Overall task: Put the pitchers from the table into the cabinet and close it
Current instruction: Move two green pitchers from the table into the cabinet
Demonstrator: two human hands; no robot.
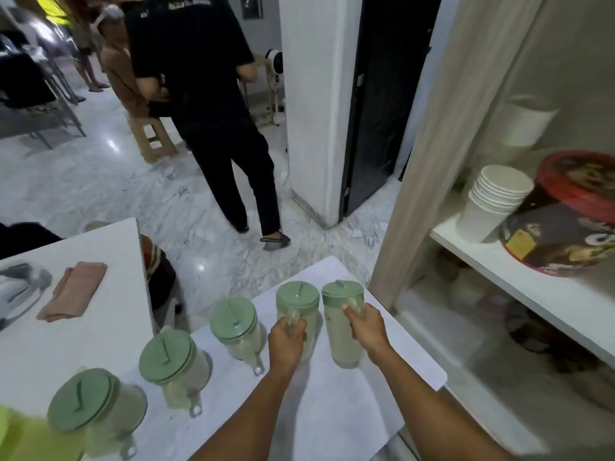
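Five green-lidded pitchers stand in a row on the surface [349,410]. The left hand [286,344] holds the fourth pitcher [297,314] by its handle; the right hand [367,331] holds the end pitcher [342,321] likewise. Each grip is wrapped tight. Lift both vertically, keep them level, and carry them to the open cabinet [519,261] just right, avoiding the stacked cups [492,201].
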